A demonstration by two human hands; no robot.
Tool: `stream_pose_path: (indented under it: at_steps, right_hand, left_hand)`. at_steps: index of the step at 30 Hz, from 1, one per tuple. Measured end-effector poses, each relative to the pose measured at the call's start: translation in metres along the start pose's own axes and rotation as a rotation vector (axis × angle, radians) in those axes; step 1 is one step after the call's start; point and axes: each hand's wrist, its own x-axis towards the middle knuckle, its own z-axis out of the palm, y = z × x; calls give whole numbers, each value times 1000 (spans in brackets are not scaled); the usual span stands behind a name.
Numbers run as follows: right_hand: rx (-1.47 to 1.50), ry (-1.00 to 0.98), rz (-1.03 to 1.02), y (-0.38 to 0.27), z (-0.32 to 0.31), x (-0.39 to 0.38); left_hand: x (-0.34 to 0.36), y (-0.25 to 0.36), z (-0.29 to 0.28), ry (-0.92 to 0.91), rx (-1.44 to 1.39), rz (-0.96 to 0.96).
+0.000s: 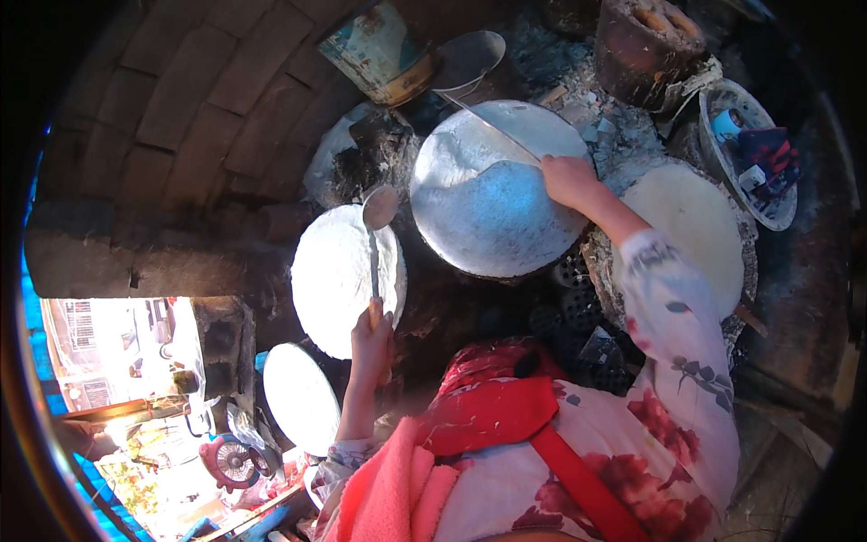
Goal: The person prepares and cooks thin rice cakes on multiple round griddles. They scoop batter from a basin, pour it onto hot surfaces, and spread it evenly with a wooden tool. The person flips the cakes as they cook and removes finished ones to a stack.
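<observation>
My left hand (370, 343) is closed on the wooden handle of a metal ladle (379, 210), whose bowl is at the far rim of a round vessel with a white surface (334, 271). My right hand (567, 181) grips a long, thin metal tool (497, 126) lying diagonally over a large, round, dull metal disc (492, 217), which looks like a griddle or lid. To the right, partly behind my sleeve, a pale round layer (673, 208) covers another round surface. A second white disc (298, 397) stands left of my left wrist.
Behind are a rusty bucket (370, 59), a metal pail (470, 59), a sooty cylinder (646, 50) and ash (619, 135). A basin (772, 208) holding small packets stands at right. A tiled surface (163, 99) fills upper left; a bright opening with a small fan (237, 461) is lower left.
</observation>
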Motion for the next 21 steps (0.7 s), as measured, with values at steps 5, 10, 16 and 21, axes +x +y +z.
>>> stream_pose_path:
  at_steps: [5, 10, 16, 21]
  right_hand:
    - [-60, -207, -284, -22, 12, -36]
    - [-56, -309, -186, -19, -24, -75]
    - [-37, -183, -251, -15, -5, -5]
    - [-108, -395, -369, -20, -25, -77]
  left_hand:
    - [4, -3, 3, -4, 9, -38]
    - [-21, -8, -3, 38, -1, -81]
    - [-24, -1, 11, 15, -89, -62]
    - [-34, -12, 10, 35, -76, -115]
